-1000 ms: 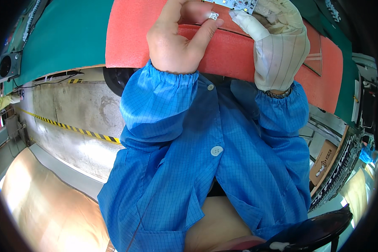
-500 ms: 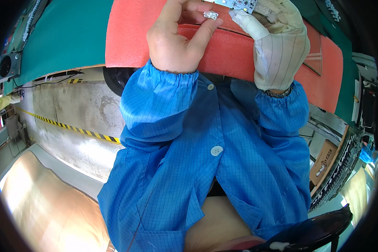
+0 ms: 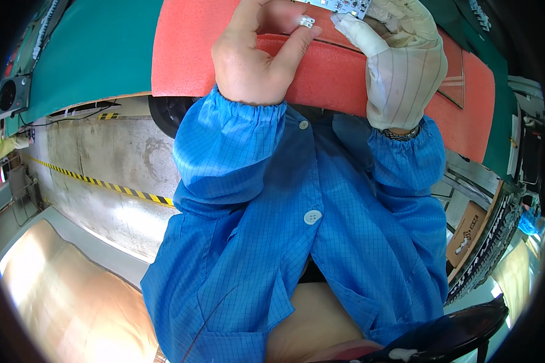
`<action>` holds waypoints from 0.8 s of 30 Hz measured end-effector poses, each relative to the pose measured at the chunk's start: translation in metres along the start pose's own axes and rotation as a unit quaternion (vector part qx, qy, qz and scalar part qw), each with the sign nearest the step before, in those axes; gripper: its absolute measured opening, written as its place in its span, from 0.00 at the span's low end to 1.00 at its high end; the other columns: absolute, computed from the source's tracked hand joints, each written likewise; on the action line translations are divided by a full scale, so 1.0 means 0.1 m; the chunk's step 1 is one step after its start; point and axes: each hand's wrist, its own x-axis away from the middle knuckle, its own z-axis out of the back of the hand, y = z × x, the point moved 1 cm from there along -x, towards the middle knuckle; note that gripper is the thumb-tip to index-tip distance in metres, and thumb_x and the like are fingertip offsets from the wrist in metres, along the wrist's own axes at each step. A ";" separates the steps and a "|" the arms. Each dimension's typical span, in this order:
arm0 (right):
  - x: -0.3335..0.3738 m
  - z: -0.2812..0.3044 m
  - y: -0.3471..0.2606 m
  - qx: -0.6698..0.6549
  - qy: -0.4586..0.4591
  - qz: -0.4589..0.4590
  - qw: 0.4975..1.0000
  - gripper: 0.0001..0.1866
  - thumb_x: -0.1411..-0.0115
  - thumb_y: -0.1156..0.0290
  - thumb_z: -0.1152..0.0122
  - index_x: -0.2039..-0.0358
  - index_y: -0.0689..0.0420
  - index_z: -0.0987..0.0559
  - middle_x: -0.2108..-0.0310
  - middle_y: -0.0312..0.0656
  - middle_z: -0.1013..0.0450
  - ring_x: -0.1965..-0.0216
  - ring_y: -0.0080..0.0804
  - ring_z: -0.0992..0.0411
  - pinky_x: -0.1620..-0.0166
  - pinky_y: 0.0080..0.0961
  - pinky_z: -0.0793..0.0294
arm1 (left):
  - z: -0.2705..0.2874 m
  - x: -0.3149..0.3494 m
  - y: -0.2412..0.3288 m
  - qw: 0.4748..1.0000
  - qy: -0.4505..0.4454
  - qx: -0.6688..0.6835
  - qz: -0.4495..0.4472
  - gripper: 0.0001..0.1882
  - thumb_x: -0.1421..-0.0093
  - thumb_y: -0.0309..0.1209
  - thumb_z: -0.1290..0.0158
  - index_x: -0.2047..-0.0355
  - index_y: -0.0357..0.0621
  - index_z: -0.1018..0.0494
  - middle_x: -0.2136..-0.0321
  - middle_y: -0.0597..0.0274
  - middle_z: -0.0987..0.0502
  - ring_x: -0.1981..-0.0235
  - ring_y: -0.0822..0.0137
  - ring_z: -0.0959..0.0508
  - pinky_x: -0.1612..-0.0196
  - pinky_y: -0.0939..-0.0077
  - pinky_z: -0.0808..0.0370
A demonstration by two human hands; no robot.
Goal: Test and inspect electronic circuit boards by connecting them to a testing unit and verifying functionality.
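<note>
Between the thumb and fingers of my bare left hand (image 3: 254, 57) is a small white plastic connector (image 3: 307, 22). My right hand (image 3: 404, 57), in a pale striped glove, is curled round the right end of a circuit board (image 3: 345, 7) with small components on it. The glove's whitish thumb tip lies against the board's near edge. Most of the board runs out past the top of the view. The connector is just left of the board and apart from it. Both hands are over a red foam mat (image 3: 188, 48).
A green mat (image 3: 103, 48) covers the bench under the red one. At the far left stands a grey box with a round black face (image 3: 9, 95). Below right are a cardboard box (image 3: 466, 233) and a black ridged rack edge (image 3: 487, 248). Yellow-black tape (image 3: 115, 187) crosses the floor.
The connector has turned slightly in my left fingers and sits a little further right. My left fingers have shifted around it. My right hand and the board have hardly moved.
</note>
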 end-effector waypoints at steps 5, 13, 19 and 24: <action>0.03 -0.04 -0.01 -0.081 0.002 -0.023 0.996 0.24 0.53 0.85 0.39 0.53 0.64 0.29 0.60 0.45 0.24 0.60 0.28 0.25 0.56 0.21 0.26 | 0.00 0.00 0.01 1.000 0.004 0.014 0.019 0.30 0.51 0.13 0.43 0.46 0.30 0.37 0.66 0.61 0.26 0.65 0.73 0.26 0.59 0.81 0.28; 0.03 -0.03 -0.03 -0.067 -0.005 -0.013 0.998 0.24 0.53 0.86 0.38 0.53 0.65 0.29 0.60 0.45 0.24 0.60 0.28 0.25 0.56 0.21 0.25 | 0.00 0.02 -0.03 1.000 0.007 0.008 -0.001 0.31 0.51 0.12 0.43 0.46 0.30 0.37 0.67 0.61 0.26 0.66 0.73 0.26 0.60 0.82 0.28; 0.02 0.00 0.03 -0.054 -0.008 -0.005 0.998 0.23 0.53 0.85 0.38 0.53 0.65 0.29 0.61 0.45 0.24 0.61 0.28 0.25 0.57 0.22 0.25 | -0.01 0.02 -0.03 1.000 0.002 -0.004 -0.027 0.31 0.51 0.12 0.43 0.46 0.30 0.38 0.67 0.61 0.26 0.66 0.73 0.26 0.60 0.81 0.28; 0.01 -0.03 0.05 -0.088 0.000 -0.013 0.996 0.23 0.52 0.85 0.39 0.53 0.65 0.29 0.61 0.46 0.24 0.61 0.29 0.25 0.57 0.22 0.25 | 0.00 0.01 -0.03 1.000 0.002 -0.006 -0.017 0.31 0.51 0.13 0.43 0.46 0.30 0.37 0.67 0.61 0.26 0.67 0.73 0.26 0.60 0.81 0.28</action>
